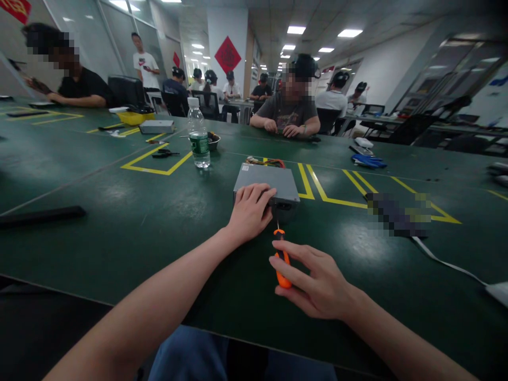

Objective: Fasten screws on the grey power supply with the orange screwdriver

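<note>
"Where is the metal box?"

"Flat on the green table, in front of the person, with coloured cables at its far side."

"And the left hand?"

"Laid over the box's near edge, fingers partly bent. Whether it grips or only presses, I can't tell."

"The right one?"

"The right hand holds the orange-and-black screwdriver by its handle, between fingers and thumb, shaft pointing at the box's near side."

"So which step is this?"

"I'd judge it's the lining-up or turning of the screwdriver at that near side, just below the socket. I can't make out a screw, or whether the tip touches."

"What does the next move call for?"

"A seated tip first, I'd say, if there's a screw there. Then the shaft kept in line with it, light forward pressure, and a turn from the fingers, while the left hand braces the box against sliding."
</note>
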A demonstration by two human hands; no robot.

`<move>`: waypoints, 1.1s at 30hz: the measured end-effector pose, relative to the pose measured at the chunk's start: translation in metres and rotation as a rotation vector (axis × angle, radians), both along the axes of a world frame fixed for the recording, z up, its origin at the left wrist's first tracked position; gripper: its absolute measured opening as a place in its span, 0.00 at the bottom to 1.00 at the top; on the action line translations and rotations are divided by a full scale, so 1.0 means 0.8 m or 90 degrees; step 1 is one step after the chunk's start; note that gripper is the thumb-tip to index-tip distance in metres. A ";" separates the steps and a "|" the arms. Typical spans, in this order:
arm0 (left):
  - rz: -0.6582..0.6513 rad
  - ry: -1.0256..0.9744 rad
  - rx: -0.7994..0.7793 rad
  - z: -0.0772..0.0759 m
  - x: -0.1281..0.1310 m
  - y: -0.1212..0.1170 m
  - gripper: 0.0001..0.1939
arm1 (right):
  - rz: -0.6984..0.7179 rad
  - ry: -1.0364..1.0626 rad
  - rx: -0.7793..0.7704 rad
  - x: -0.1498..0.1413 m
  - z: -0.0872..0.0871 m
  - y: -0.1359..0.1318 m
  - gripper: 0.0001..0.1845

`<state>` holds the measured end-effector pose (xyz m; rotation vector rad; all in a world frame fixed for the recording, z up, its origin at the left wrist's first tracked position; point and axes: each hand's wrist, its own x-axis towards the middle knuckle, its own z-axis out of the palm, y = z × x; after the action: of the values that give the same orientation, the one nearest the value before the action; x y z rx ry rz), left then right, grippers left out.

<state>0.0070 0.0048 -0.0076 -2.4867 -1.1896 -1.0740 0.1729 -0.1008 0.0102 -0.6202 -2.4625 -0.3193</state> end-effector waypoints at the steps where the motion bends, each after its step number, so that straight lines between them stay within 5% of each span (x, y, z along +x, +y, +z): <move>1: -0.001 0.002 -0.001 0.000 0.000 0.000 0.20 | 0.001 0.021 0.020 0.000 0.000 0.000 0.15; 21: 0.003 -0.005 0.002 -0.001 0.000 0.002 0.20 | -0.003 0.079 0.025 -0.013 -0.013 0.001 0.19; 27: 0.005 -0.010 0.008 -0.001 0.000 0.003 0.19 | -0.012 -0.033 0.030 -0.012 -0.009 -0.002 0.17; 33: 0.009 -0.011 0.010 -0.001 0.000 0.002 0.17 | -0.006 0.082 0.059 -0.017 -0.017 0.001 0.16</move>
<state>0.0067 0.0066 -0.0080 -2.4582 -1.1969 -1.0988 0.1597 -0.1000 -0.0037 -0.5935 -2.3090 -0.3836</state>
